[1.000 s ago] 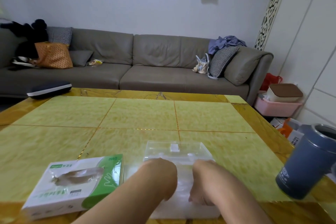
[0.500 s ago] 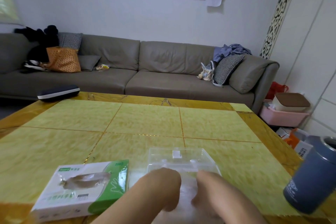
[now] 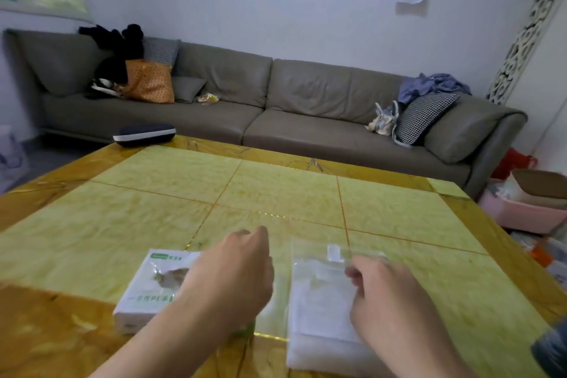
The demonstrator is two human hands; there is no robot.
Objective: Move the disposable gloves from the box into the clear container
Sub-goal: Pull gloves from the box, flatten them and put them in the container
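Your left hand [image 3: 236,273] hangs above the table [image 3: 276,193] with its back to the camera and its fingers curled loosely downward; it holds nothing that the view shows. The glove box [image 3: 150,288] lies directly under and to the left of this hand, flat on the table, white with green print. Through the torn opening in its top face, just left of your knuckles, a crumpled grey-brown mass of gloves [image 3: 173,275] shows. Your wrist covers the box's right end.

Your right hand [image 3: 386,294] sits over the clear container [image 3: 319,301], fingers bent inward toward the palm. The frame is blurred here, so you cannot tell whether the fingertips pinch anything or only rest on the plastic. The container lies flat on the table under and to the left of this hand, its white-looking inside filling the space between your two hands. Its far rim, with a small white latch tab [image 3: 334,252], lies just beyond your right fingertips. Container and box lie side by side, apart, with a strip of yellow table between them.

Well to the right of your right forearm, at the frame's edge, a dark blue cylinder [image 3: 552,350] is partly visible. Far beyond your left hand, a dark case [image 3: 144,134] rests on the table's far edge, before a grey sofa [image 3: 276,101].
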